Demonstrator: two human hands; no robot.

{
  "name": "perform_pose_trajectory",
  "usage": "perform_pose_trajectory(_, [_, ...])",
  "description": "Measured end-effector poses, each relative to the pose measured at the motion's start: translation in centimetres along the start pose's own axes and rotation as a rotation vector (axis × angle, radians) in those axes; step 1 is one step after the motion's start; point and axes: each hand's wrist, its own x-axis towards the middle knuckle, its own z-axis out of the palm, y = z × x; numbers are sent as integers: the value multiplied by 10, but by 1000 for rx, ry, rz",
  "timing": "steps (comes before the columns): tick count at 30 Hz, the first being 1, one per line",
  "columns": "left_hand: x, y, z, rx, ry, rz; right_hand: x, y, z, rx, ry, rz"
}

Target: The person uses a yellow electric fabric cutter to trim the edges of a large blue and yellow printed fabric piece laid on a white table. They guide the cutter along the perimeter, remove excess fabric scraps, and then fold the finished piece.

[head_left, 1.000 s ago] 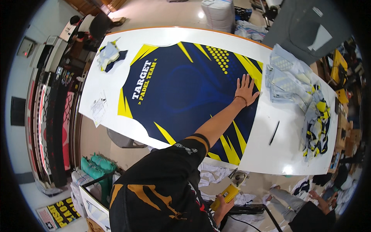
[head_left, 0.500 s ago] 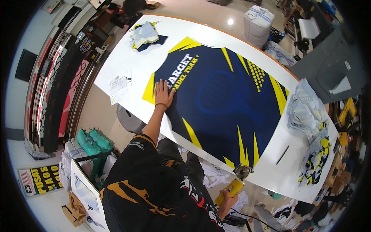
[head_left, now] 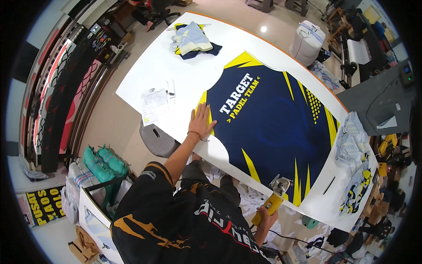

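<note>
We have the blue-and-yellow cloth spread flat on the white worktop. Our left hand lies palm down on its yellow left edge, fingers extended, gripping nothing; our right hand is wrapped around the yellow cutter, whose round metal head is at the cloth's near edge. We cannot tell whether the two touch. A stray nick seems our main risk: the left hand presses well apart from the cutter, so the cloth there could pucker or slide. The cord trails beyond the worktop's near edge; a snag might jerk the cutter off line.
</note>
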Motion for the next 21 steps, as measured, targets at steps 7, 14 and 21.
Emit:
perform_pose_trajectory(7, [-34, -5, -16, -77, -11, 23, -45, 7, 85, 53, -37, 14])
perform_pose_trajectory(14, [25, -3, -38, -333, 280, 377, -85, 4, 148, -32, -46, 63])
perform_pose_trajectory(21, [37, -33, -44, -160, 88, 265, -103, 3, 167, -132, -36, 68])
